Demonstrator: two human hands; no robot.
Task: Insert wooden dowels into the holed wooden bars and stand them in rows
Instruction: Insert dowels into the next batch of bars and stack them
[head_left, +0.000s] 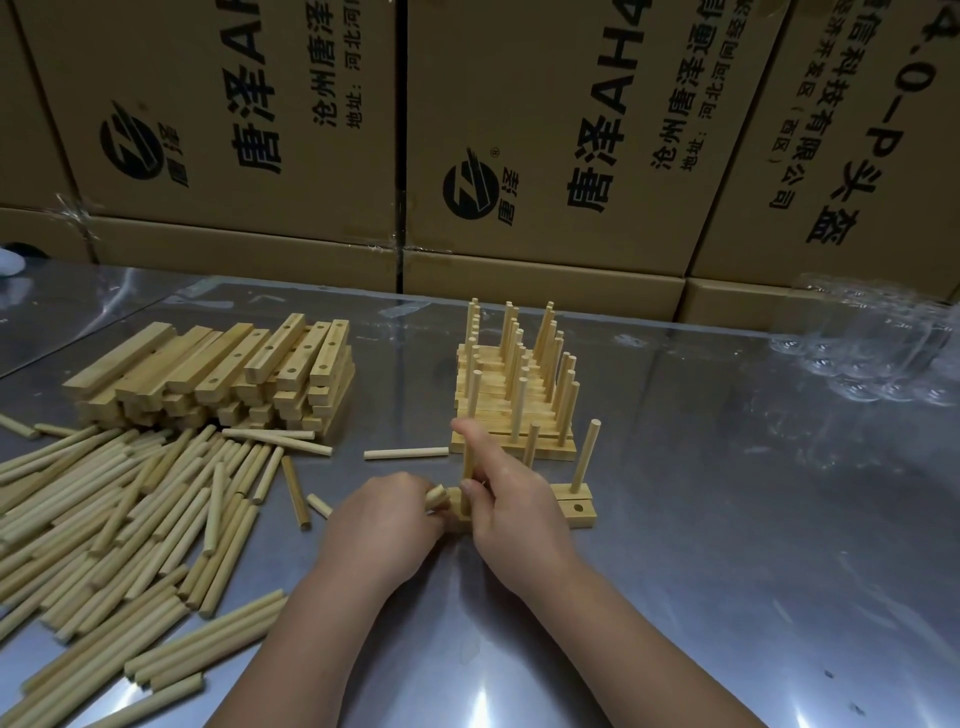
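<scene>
Cardboard boxes (519, 130) wall off the back of the shiny metal table (727, 571). Loose dowels (119, 519) sprawl at left, with the stacked holed bars (208, 374) behind them. The finished rows (514, 395) stand mid-table. Just in front lies the current bar (576, 514). The right hand (514, 514) pinches an upright dowel (470, 457) at the bar's left end. The left hand (384, 519) has its fingers curled round a spare dowel (438, 494).

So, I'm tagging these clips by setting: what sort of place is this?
Probably a small workshop or warehouse bench: stacked printed cardboard cartons behind a metal-topped table, with bulk piles of loose dowels and holed wooden bars.
</scene>
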